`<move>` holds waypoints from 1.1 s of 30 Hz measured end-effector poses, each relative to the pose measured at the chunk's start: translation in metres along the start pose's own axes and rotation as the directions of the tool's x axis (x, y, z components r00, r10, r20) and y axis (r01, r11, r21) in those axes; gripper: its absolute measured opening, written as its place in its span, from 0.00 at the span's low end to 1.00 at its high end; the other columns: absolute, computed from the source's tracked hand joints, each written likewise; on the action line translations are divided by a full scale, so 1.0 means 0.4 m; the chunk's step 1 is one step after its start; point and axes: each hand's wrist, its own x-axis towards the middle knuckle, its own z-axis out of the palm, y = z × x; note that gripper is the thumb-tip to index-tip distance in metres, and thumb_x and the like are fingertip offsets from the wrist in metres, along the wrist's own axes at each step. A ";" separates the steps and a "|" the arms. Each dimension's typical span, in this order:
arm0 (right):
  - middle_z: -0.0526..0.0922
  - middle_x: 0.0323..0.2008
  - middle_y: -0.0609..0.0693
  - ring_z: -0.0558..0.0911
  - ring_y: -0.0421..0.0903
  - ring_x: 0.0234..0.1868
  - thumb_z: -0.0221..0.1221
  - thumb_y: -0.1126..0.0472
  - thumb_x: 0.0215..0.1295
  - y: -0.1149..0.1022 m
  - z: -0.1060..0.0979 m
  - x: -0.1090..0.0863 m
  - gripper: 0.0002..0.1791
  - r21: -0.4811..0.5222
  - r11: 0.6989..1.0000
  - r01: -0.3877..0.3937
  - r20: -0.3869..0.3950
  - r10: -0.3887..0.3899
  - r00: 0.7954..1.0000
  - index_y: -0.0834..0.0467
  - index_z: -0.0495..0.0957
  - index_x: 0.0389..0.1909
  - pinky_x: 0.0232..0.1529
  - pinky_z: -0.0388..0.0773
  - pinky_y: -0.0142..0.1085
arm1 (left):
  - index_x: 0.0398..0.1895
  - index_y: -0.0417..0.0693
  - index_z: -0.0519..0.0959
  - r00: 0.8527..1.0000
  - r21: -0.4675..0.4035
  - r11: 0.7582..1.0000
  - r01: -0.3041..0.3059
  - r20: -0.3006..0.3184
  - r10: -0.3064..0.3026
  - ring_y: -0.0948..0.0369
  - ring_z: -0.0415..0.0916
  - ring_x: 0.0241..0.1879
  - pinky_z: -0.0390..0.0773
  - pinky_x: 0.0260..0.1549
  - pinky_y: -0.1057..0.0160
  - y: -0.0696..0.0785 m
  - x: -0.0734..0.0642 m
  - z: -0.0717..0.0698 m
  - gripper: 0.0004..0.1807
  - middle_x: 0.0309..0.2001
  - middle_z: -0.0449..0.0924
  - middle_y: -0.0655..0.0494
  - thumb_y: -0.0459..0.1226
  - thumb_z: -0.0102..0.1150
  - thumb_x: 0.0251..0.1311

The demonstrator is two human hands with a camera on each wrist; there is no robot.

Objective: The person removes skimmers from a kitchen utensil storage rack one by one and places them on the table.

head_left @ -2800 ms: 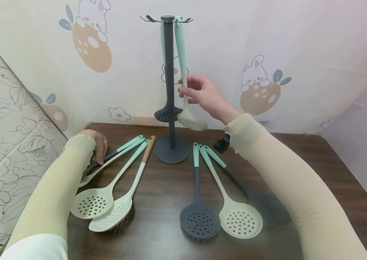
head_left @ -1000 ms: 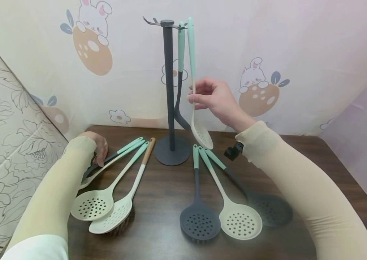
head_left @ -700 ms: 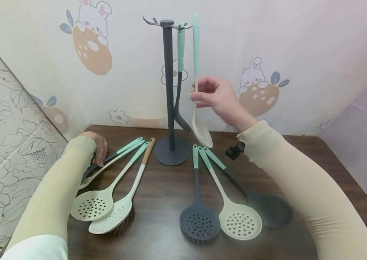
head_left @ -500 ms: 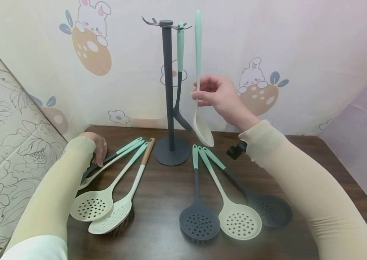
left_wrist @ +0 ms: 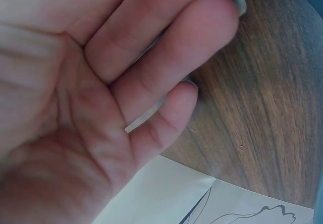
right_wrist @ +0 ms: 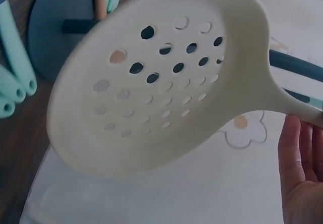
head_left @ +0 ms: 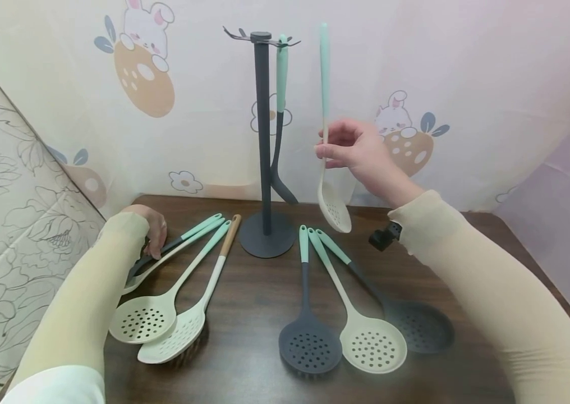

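In the head view my right hand (head_left: pixel 361 154) pinches the thin shaft of a cream slotted skimmer (head_left: pixel 332 207) with a mint handle. The skimmer hangs upright, handle up, to the right of the dark utensil stand (head_left: pixel 263 140) and apart from it. Its perforated bowl fills much of the right wrist view. A dark utensil (head_left: pixel 278 146) with a mint handle hangs from one of the stand's hooks. My left hand (head_left: pixel 154 230) rests at the left, beside a dark-shafted utensil (head_left: pixel 170 244); in the left wrist view its fingers lie loosely bent and I see nothing gripped.
Left of the stand lie a cream skimmer (head_left: pixel 143 318) and a white slotted turner (head_left: pixel 176 336) with a wooden handle. To the right lie a dark skimmer (head_left: pixel 310 343), a cream skimmer (head_left: pixel 373 343) and another dark skimmer (head_left: pixel 421 325). A patterned cloth (head_left: pixel 467 84) hangs behind the table.
My right hand has taken the cream skimmer off the stand's hook and moved it to the right. The stand's hooks have turned, bringing the dark utensil to the right. The left hand stays put.
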 end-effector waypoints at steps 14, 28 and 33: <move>0.85 0.40 0.51 0.85 0.46 0.42 0.70 0.63 0.61 0.038 -0.105 -0.058 0.15 -0.158 0.984 -0.084 -0.038 0.079 0.996 0.61 0.81 0.47 0.39 0.82 0.35 | 0.32 0.50 0.86 0.999 0.014 0.999 0.033 0.000 -0.033 0.55 0.79 0.40 0.78 0.41 0.53 0.005 0.002 -0.001 0.17 0.31 0.86 0.57 0.48 0.80 0.43; 0.86 0.34 0.51 0.86 0.45 0.37 0.71 0.65 0.59 0.074 -0.132 -0.097 0.16 -0.288 0.951 -0.110 -0.024 0.108 0.994 0.65 0.80 0.46 0.37 0.83 0.35 | 0.31 0.49 0.86 1.000 0.014 1.000 0.022 0.019 -0.022 0.57 0.79 0.38 0.78 0.39 0.55 -0.001 -0.001 -0.002 0.16 0.30 0.86 0.57 0.47 0.80 0.44; 0.85 0.33 0.52 0.85 0.48 0.37 0.71 0.65 0.59 0.087 -0.139 -0.109 0.15 -0.342 0.930 -0.136 -0.028 0.134 0.991 0.64 0.81 0.46 0.37 0.82 0.33 | 0.32 0.51 0.86 0.999 0.048 0.998 0.027 0.025 -0.028 0.56 0.79 0.39 0.78 0.41 0.53 -0.009 0.012 -0.003 0.17 0.31 0.86 0.57 0.50 0.79 0.44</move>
